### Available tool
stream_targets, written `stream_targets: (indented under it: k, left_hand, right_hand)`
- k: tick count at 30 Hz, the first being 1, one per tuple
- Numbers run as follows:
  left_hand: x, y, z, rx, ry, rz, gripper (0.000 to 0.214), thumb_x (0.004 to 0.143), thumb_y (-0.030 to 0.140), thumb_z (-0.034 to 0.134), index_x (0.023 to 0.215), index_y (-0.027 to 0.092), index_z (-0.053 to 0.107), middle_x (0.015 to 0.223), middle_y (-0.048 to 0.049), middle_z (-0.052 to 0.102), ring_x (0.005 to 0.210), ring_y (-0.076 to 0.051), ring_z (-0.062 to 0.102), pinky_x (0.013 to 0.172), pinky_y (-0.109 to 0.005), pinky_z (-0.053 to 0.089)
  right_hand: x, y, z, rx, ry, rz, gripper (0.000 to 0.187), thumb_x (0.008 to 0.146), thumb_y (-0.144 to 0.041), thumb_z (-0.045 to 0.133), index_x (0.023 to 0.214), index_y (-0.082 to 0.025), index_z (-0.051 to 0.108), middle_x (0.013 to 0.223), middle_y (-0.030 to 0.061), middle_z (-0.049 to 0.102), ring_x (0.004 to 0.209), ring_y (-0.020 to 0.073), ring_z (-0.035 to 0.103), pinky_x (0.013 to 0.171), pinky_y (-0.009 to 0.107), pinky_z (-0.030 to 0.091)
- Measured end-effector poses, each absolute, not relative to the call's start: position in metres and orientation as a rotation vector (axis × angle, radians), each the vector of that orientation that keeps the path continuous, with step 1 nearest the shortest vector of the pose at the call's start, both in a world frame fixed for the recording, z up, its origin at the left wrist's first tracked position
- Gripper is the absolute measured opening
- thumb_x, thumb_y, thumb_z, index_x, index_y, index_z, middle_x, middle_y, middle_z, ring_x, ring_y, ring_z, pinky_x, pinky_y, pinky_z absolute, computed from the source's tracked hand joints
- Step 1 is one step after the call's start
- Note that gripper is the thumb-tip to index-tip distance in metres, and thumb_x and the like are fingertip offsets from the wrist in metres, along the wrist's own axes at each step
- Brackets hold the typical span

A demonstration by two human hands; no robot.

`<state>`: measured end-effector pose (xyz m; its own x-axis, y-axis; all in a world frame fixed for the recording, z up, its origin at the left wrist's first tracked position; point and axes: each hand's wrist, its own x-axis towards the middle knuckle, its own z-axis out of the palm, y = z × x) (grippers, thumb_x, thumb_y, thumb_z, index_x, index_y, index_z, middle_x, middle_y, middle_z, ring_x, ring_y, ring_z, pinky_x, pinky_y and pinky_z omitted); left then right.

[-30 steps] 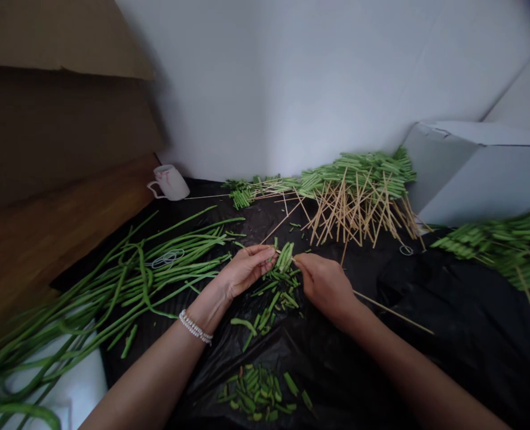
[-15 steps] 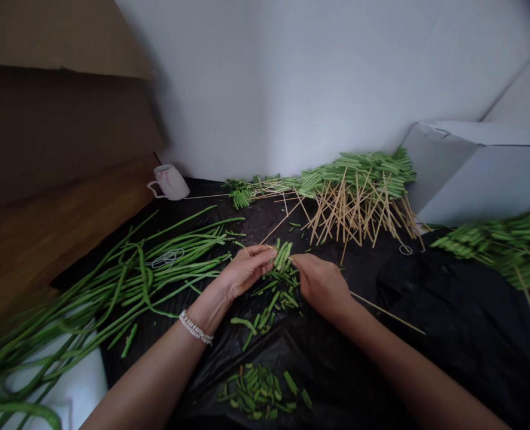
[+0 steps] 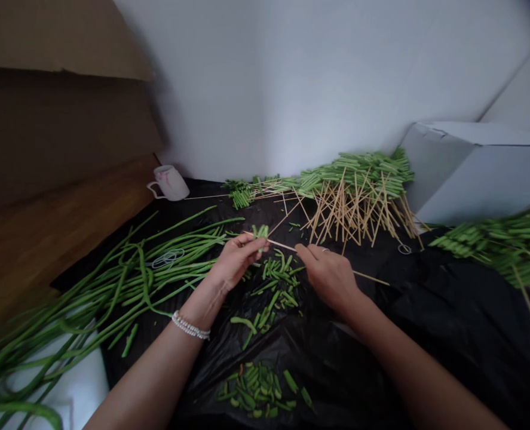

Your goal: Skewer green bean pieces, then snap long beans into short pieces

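Observation:
My left hand (image 3: pixel 238 257) pinches a few short pieces of green bean (image 3: pixel 261 232) that are threaded near one end of a thin wooden skewer (image 3: pixel 282 245). Further along the same skewer, my right hand (image 3: pixel 330 270) is closed around it, and its other end sticks out to the right. Cut bean pieces (image 3: pixel 276 280) lie loose on the black plastic sheet (image 3: pixel 318 358) just below my hands. Closer to me is another heap of short offcuts (image 3: pixel 256 391).
Long uncut beans (image 3: pixel 125 286) spread over the left side, some on a white surface (image 3: pixel 67 382). Filled skewers (image 3: pixel 354 179) are piled along the wall, with more beans on skewers (image 3: pixel 502 245) at right. A white mug (image 3: pixel 169 182) and a white box (image 3: pixel 480 167) stand behind.
My right hand has slid back to the right along the skewer, baring a length of it. My left hand has shifted slightly left and up with the bean pieces.

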<state>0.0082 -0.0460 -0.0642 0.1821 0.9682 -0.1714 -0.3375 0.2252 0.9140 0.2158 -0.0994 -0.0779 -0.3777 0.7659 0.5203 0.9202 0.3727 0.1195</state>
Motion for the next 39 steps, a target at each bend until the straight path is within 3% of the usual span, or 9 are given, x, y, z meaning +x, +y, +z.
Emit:
stream_targets:
  k: [6, 12, 14, 17, 22, 25, 30, 35, 39]
  left_hand:
    - [0.009, -0.046, -0.066, 0.894, 0.939, 1.123, 0.031, 0.056, 0.028, 0.090, 0.071, 0.014, 0.067, 0.075, -0.0011, 0.070, 0.069, -0.009, 0.064, 0.065, -0.019, 0.047]
    - [-0.005, -0.041, -0.061, 1.319, 1.084, 1.045, 0.047, 0.069, 0.051, 0.077, 0.099, 0.015, 0.073, 0.084, -0.0062, 0.073, 0.074, -0.015, 0.064, 0.068, -0.025, 0.047]
    - [-0.020, -0.032, -0.059, 1.488, 1.246, 1.117, 0.044, 0.071, 0.052, 0.073, 0.090, 0.013, 0.075, 0.079, -0.0066, 0.073, 0.070, -0.015, 0.062, 0.068, -0.026, 0.047]
    - [-0.035, -0.025, -0.058, 1.725, 1.379, 1.010, 0.031, 0.071, 0.044, 0.073, 0.079, 0.014, 0.075, 0.078, -0.0060, 0.074, 0.072, -0.018, 0.063, 0.071, -0.029, 0.046]
    - [-0.042, -0.025, -0.062, 1.989, 1.358, 0.659, 0.015, 0.068, 0.028, 0.073, 0.078, 0.018, 0.077, 0.080, -0.0043, 0.075, 0.076, -0.020, 0.065, 0.073, -0.029, 0.046]
    - [-0.047, -0.024, -0.065, 2.088, 1.340, 0.549, 0.015, 0.065, 0.024, 0.075, 0.079, 0.020, 0.078, 0.081, -0.0043, 0.074, 0.074, -0.019, 0.063, 0.070, -0.028, 0.045]
    - [-0.046, -0.023, -0.070, 2.329, 1.352, 0.458, 0.005, 0.069, 0.021, 0.075, 0.073, 0.021, 0.077, 0.081, -0.0049, 0.071, 0.081, -0.021, 0.061, 0.080, -0.031, 0.041]
    - [-0.033, -0.028, -0.065, 2.230, 1.343, 0.653, 0.004, 0.072, 0.021, 0.074, 0.074, 0.021, 0.077, 0.081, -0.0037, 0.073, 0.080, -0.021, 0.062, 0.080, -0.031, 0.041]
    - [-0.025, -0.029, -0.063, 1.598, 1.268, 1.037, 0.010, 0.071, 0.025, 0.077, 0.078, 0.017, 0.076, 0.077, -0.0033, 0.073, 0.071, -0.016, 0.062, 0.071, -0.027, 0.044]
  right_hand:
    - [0.217, -0.097, -0.080, -1.458, -2.243, -0.568, 0.026, 0.094, -0.013, 0.049, 0.114, -0.017, 0.065, 0.082, 0.0036, 0.067, 0.070, 0.0157, 0.056, 0.061, 0.029, 0.031]
    - [0.220, -0.098, -0.080, -1.464, -2.148, -0.585, 0.030, 0.090, -0.008, 0.048, 0.113, -0.016, 0.066, 0.080, 0.0036, 0.067, 0.070, 0.0152, 0.057, 0.058, 0.028, 0.030]
    - [0.222, -0.098, -0.080, -1.472, -2.099, -0.604, 0.029, 0.091, -0.010, 0.047, 0.113, -0.016, 0.066, 0.081, 0.0041, 0.067, 0.070, 0.0155, 0.057, 0.059, 0.028, 0.030]
    - [0.224, -0.098, -0.079, -1.434, -2.096, -0.624, 0.028, 0.092, -0.011, 0.046, 0.111, -0.016, 0.067, 0.078, 0.0036, 0.066, 0.068, 0.0152, 0.056, 0.058, 0.028, 0.029]
    - [0.221, -0.099, -0.078, -1.380, -2.076, -0.629, 0.028, 0.091, -0.011, 0.047, 0.109, -0.016, 0.068, 0.077, 0.0030, 0.067, 0.066, 0.0142, 0.055, 0.058, 0.027, 0.030]
    - [0.221, -0.100, -0.078, -1.372, -2.065, -0.617, 0.027, 0.090, -0.011, 0.047, 0.106, -0.016, 0.069, 0.075, 0.0026, 0.066, 0.065, 0.0140, 0.054, 0.057, 0.027, 0.030]
    - [0.220, -0.100, -0.078, -1.341, -2.075, -0.632, 0.026, 0.090, -0.011, 0.048, 0.104, -0.017, 0.069, 0.071, 0.0018, 0.064, 0.064, 0.0140, 0.053, 0.057, 0.028, 0.030]
    - [0.220, -0.100, -0.078, -1.305, -2.069, -0.626, 0.032, 0.089, -0.008, 0.047, 0.112, -0.014, 0.067, 0.075, 0.0033, 0.065, 0.066, 0.0146, 0.055, 0.057, 0.028, 0.031]
    - [0.220, -0.101, -0.079, -1.285, -2.076, -0.619, 0.036, 0.088, -0.005, 0.046, 0.116, -0.014, 0.066, 0.075, 0.0031, 0.064, 0.068, 0.0153, 0.056, 0.059, 0.028, 0.033]
